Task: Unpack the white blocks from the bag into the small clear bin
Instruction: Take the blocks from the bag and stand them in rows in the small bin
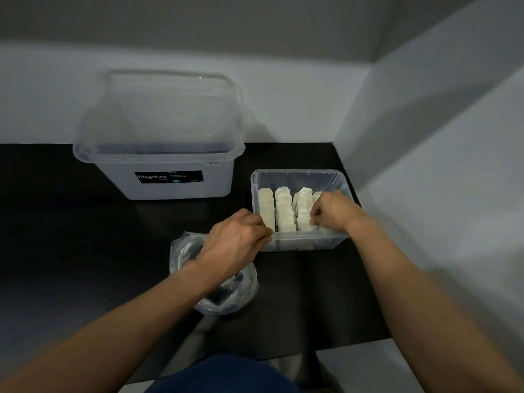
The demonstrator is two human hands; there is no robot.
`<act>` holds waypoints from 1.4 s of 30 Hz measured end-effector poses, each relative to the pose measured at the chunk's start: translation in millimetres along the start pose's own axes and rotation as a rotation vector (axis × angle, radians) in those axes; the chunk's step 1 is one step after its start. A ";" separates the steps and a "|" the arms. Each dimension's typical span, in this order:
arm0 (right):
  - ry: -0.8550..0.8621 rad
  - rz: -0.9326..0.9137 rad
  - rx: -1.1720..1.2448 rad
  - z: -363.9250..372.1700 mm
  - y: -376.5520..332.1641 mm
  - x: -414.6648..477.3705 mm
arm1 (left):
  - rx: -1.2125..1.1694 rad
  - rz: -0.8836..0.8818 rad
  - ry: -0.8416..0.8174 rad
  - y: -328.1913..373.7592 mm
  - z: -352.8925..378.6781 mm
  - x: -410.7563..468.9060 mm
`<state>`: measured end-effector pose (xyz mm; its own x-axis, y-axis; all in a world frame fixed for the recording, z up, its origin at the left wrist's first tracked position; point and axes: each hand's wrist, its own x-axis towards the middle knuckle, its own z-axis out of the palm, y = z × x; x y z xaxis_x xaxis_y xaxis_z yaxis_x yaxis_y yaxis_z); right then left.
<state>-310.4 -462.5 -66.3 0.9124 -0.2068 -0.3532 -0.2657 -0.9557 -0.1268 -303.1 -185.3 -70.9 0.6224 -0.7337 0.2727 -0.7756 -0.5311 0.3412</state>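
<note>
The small clear bin (295,173) stands on the dark table at the right, holding several white blocks (283,208) in upright rows. My left hand (236,239) is at the bin's near left corner, its fingertips curled at the rim beside the leftmost row. My right hand (331,211) is inside the bin at the right, fingers curled and pinching a white block in the rightmost row. The clear plastic bag (241,296) lies crumpled and open on the table under my left forearm; I cannot see any block inside it.
A large clear storage box (164,182) with a black label stands at the back left, its lid leaning behind it. White walls close in behind and to the right. The dark table (56,222) extends to the left. The table's front edge is near my body.
</note>
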 end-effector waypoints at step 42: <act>0.089 0.135 0.125 120.2 -193.0 -108.4 | 0.124 -0.022 -0.531 -109.8 -7.0 -98.6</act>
<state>-395.5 -230.5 -115.0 0.8884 -0.3543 -0.2921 -0.4189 -0.8857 -0.2000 -278.5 -51.7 -128.9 0.5246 -0.8180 -0.2360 -0.7896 -0.5712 0.2244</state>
